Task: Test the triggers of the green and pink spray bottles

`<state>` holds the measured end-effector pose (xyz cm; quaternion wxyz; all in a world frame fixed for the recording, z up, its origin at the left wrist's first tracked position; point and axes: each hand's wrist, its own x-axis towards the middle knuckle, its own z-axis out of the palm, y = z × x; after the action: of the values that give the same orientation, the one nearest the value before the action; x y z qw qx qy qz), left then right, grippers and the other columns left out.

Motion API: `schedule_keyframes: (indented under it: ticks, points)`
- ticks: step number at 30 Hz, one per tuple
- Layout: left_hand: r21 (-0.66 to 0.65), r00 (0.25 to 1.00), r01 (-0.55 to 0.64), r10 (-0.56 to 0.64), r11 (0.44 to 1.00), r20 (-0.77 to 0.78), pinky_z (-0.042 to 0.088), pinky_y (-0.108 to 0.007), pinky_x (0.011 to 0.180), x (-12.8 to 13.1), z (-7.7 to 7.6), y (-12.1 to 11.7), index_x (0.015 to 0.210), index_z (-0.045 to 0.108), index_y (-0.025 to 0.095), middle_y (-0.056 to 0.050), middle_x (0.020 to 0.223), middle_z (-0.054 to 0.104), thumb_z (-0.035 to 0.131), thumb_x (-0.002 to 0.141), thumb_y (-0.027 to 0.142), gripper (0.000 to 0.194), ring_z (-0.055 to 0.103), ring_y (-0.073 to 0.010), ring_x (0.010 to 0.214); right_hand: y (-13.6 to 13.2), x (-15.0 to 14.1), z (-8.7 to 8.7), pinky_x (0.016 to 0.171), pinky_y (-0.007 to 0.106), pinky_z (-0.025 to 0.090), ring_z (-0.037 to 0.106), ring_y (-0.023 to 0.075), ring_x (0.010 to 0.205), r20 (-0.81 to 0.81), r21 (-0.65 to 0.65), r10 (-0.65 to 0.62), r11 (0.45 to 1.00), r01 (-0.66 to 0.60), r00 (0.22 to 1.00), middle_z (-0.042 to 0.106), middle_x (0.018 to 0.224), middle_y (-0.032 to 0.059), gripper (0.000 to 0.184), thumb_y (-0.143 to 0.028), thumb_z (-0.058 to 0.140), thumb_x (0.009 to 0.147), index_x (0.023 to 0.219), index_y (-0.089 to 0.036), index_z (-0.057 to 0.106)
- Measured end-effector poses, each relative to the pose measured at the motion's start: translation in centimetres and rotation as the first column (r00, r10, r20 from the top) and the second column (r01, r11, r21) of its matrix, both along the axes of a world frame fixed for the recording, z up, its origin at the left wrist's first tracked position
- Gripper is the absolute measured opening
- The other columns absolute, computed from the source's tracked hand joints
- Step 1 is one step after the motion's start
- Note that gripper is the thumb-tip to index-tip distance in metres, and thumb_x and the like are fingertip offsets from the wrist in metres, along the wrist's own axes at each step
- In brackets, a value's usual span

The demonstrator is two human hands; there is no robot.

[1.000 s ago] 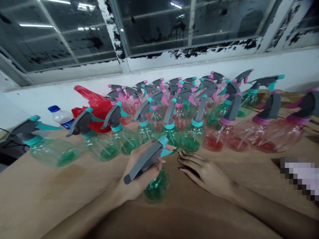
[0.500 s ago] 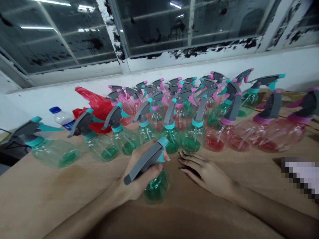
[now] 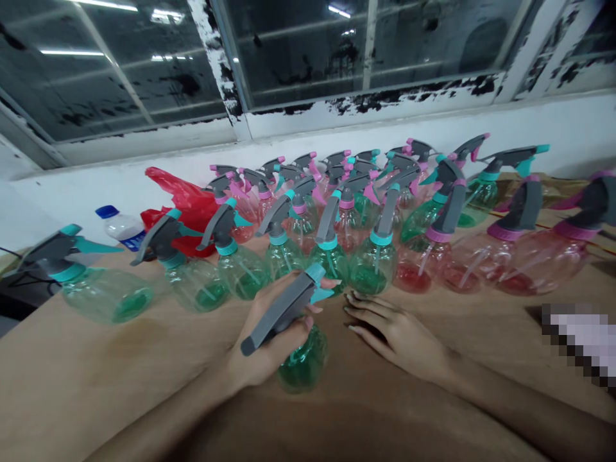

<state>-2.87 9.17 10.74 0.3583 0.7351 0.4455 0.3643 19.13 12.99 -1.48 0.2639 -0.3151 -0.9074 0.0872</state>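
My left hand (image 3: 262,343) is wrapped round the neck of a green spray bottle (image 3: 301,359) with a grey head and teal trigger, standing on the brown table (image 3: 96,385). One finger lies stretched across the teal trigger. My right hand (image 3: 394,330) rests flat on the table just right of that bottle, fingers spread and holding nothing. Its fingertips point towards the front row of bottles.
Several green spray bottles (image 3: 231,263) and pink spray bottles (image 3: 505,256) stand in rows behind my hands, up to the white wall. A red plastic bag (image 3: 185,202) and a white bottle with a blue cap (image 3: 120,228) sit at back left. A blurred patch (image 3: 580,343) lies at right.
My left index finger has eased off the teal trigger and stretched out again after squeezing it. The right hand has stayed flat in place.
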Motion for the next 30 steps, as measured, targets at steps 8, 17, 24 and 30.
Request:
schedule_keyframes:
  ticks: [8, 17, 24, 30]
  points:
    - [0.078, 0.997, -0.037, 0.042, 0.996, -0.062, 0.048, -0.031, 0.069, 0.03, -0.05, 0.09, 0.098, 0.065, 0.024, -0.004, 0.083, 0.063, 0.050, 0.065, 0.014, 0.038, 0.060, -0.0189, 0.071, 0.06, -0.01, -0.09, 0.099, 0.041, 0.044, 0.050, 0.0208, 0.119, -0.004, -0.001, -0.003, 1.000, 0.003, 1.000, 0.061, 0.121, 0.0065, 0.030, -0.026, 0.046, 0.090, 0.117, -0.019, 0.058]
    - [0.079, 1.000, 0.001, 0.001, 0.997, -0.024, 0.048, -0.029, 0.066, -0.18, -0.07, 0.10, 0.099, 0.064, 0.025, -0.002, 0.082, 0.060, 0.050, 0.066, 0.013, 0.038, 0.060, -0.0181, 0.071, 0.10, 0.00, -0.10, 0.100, 0.042, 0.043, 0.049, 0.0207, 0.119, -0.002, -0.008, 0.002, 1.000, -0.002, 1.000, 0.061, 0.122, 0.0058, 0.030, -0.026, 0.045, 0.091, 0.117, -0.020, 0.058]
    - [0.147, 0.996, -0.031, 0.042, 0.989, -0.073, 0.046, -0.030, 0.061, 0.01, 0.14, 0.00, 0.084, 0.065, 0.022, -0.002, 0.075, 0.057, 0.047, 0.065, 0.014, 0.028, 0.055, -0.0170, 0.065, 0.17, 0.09, -0.39, 0.101, 0.043, 0.042, 0.048, 0.0211, 0.120, 0.005, -0.021, 0.011, 1.000, -0.010, 1.000, 0.060, 0.123, 0.0061, 0.031, -0.027, 0.044, 0.091, 0.120, -0.019, 0.055]
    - [0.145, 0.991, -0.042, 0.060, 0.988, -0.121, 0.045, -0.032, 0.063, 0.10, 0.61, -0.03, 0.075, 0.060, 0.022, -0.003, 0.075, 0.056, 0.044, 0.066, 0.017, 0.019, 0.055, -0.0178, 0.067, 0.05, 0.06, -0.15, 0.101, 0.043, 0.041, 0.046, 0.0207, 0.122, 0.031, -0.031, 0.009, 0.999, -0.008, 0.999, 0.058, 0.125, 0.0058, 0.030, -0.026, 0.044, 0.092, 0.118, -0.020, 0.056]
